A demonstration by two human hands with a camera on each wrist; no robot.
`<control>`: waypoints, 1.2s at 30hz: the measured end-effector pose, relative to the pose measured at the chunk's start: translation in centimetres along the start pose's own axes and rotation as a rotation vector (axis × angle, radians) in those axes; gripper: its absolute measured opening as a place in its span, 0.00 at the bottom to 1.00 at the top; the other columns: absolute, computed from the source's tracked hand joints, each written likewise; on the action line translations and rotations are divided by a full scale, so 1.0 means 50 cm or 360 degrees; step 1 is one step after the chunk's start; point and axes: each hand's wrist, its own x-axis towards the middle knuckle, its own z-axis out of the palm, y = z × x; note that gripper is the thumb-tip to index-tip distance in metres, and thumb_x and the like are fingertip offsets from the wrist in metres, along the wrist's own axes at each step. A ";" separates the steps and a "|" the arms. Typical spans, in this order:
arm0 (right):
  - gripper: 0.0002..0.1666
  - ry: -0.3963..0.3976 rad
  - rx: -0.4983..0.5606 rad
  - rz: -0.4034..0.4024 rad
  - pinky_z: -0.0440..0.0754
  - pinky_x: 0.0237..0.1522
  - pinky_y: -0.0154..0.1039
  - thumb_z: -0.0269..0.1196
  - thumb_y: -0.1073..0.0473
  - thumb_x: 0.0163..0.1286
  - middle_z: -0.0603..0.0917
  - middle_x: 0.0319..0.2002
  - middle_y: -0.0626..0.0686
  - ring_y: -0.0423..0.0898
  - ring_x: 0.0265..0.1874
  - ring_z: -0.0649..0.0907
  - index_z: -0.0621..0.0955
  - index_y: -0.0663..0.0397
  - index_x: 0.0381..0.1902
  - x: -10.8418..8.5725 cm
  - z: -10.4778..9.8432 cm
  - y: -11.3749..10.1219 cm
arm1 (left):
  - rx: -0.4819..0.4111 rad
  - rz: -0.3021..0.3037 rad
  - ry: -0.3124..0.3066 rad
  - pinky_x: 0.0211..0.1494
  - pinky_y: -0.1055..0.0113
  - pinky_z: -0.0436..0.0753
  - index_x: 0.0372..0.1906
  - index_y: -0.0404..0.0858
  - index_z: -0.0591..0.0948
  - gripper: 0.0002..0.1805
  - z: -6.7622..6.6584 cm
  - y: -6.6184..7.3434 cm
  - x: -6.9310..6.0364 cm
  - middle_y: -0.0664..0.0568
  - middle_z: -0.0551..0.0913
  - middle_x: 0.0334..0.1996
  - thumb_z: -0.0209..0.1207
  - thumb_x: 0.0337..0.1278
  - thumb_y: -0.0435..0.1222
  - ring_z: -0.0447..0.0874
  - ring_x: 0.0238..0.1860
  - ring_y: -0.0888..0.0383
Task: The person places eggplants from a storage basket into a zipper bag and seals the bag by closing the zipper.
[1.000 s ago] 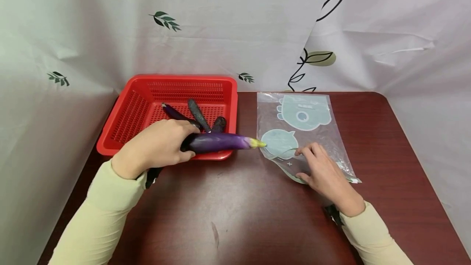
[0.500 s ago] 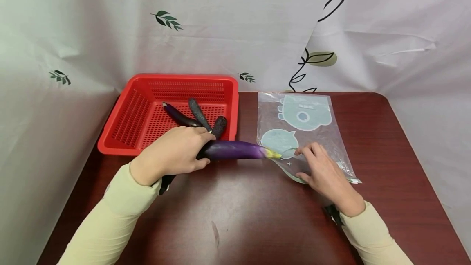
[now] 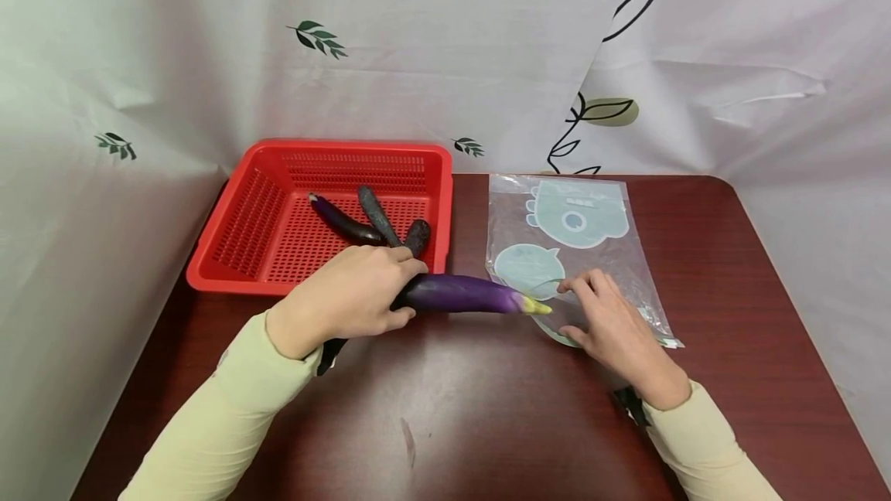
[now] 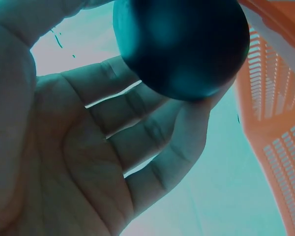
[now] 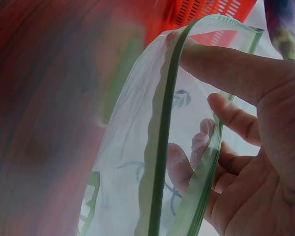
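Observation:
My left hand [image 3: 348, 292] grips a long purple eggplant [image 3: 466, 294] by its dark end, thumb on the near side. The eggplant lies roughly level above the table, its yellow-green tip pointing right, close to my right hand [image 3: 619, 331]. In the left wrist view the dark rounded end of the eggplant [image 4: 182, 44] sits between thumb and fingers. My right hand holds the mouth of a clear zip bag [image 3: 501, 230] spread apart. In the right wrist view the thumb is against one green-edged lip [image 5: 162, 147], with the fingers around the other lip.
A red slotted basket [image 3: 348, 144] stands at the back left. It holds another eggplant [image 3: 341, 223] and two dark, rough-skinned long vegetables [image 3: 377, 213]. The bag lies on the brown table [image 3: 473, 424], with pale blue cartoon prints. A white patterned curtain [image 3: 418, 45] surrounds the table.
My left hand has carried the eggplant right and slightly nearer, from over the basket's front rim to the bag's mouth. My right hand has stayed in place, holding the bag.

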 end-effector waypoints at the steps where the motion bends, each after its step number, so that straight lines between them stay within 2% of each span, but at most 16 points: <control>1: 0.38 0.0002 0.0002 -0.0004 0.77 0.32 0.46 0.84 0.68 0.38 0.74 0.40 0.56 0.51 0.38 0.74 0.78 0.58 0.48 0.000 0.000 0.000 | 0.0004 0.0008 0.0002 0.39 0.55 0.83 0.49 0.37 0.84 0.23 0.000 0.003 0.002 0.50 0.83 0.39 0.72 0.48 0.45 0.84 0.33 0.54; 5: 0.38 0.0008 0.0004 -0.0018 0.76 0.32 0.45 0.84 0.68 0.38 0.74 0.40 0.56 0.51 0.38 0.74 0.78 0.58 0.48 0.001 -0.001 -0.001 | 0.0024 0.0045 0.0032 0.38 0.56 0.82 0.48 0.38 0.85 0.23 0.003 0.012 0.010 0.51 0.82 0.36 0.72 0.48 0.45 0.82 0.31 0.55; 13: 0.38 0.0008 0.0000 -0.0021 0.76 0.32 0.45 0.84 0.68 0.38 0.74 0.40 0.56 0.51 0.39 0.75 0.78 0.58 0.48 0.001 -0.002 -0.002 | 0.0058 0.0110 0.0108 0.38 0.56 0.82 0.46 0.38 0.84 0.23 0.011 0.024 0.020 0.52 0.82 0.37 0.72 0.48 0.47 0.82 0.31 0.56; 20: 0.38 0.0003 0.0012 -0.0023 0.77 0.32 0.45 0.83 0.68 0.39 0.75 0.42 0.56 0.51 0.40 0.75 0.78 0.58 0.50 0.002 -0.002 -0.003 | 0.0091 0.0137 0.0170 0.41 0.58 0.83 0.52 0.37 0.84 0.26 0.014 0.034 0.025 0.49 0.83 0.42 0.72 0.50 0.48 0.83 0.38 0.55; 26: 0.35 0.0050 0.0030 -0.0070 0.76 0.33 0.45 0.81 0.70 0.42 0.75 0.42 0.56 0.51 0.40 0.75 0.79 0.58 0.50 0.002 -0.001 -0.001 | 0.0150 0.0171 0.0252 0.40 0.59 0.83 0.53 0.37 0.84 0.27 0.021 0.038 0.028 0.49 0.82 0.42 0.71 0.50 0.48 0.82 0.41 0.54; 31: 0.32 0.0081 0.0036 -0.0134 0.75 0.34 0.45 0.76 0.77 0.45 0.75 0.41 0.56 0.52 0.39 0.74 0.79 0.58 0.49 0.004 -0.001 0.002 | 0.0170 0.0188 0.0320 0.38 0.60 0.83 0.52 0.37 0.84 0.26 0.028 0.041 0.031 0.50 0.82 0.39 0.71 0.49 0.46 0.82 0.40 0.54; 36: 0.30 0.0070 0.0045 -0.0140 0.75 0.34 0.45 0.65 0.81 0.46 0.74 0.42 0.55 0.52 0.40 0.74 0.79 0.58 0.49 0.004 -0.003 0.003 | 0.0165 0.0186 0.0359 0.35 0.60 0.82 0.51 0.37 0.83 0.25 0.030 0.047 0.034 0.49 0.81 0.38 0.72 0.48 0.45 0.81 0.39 0.53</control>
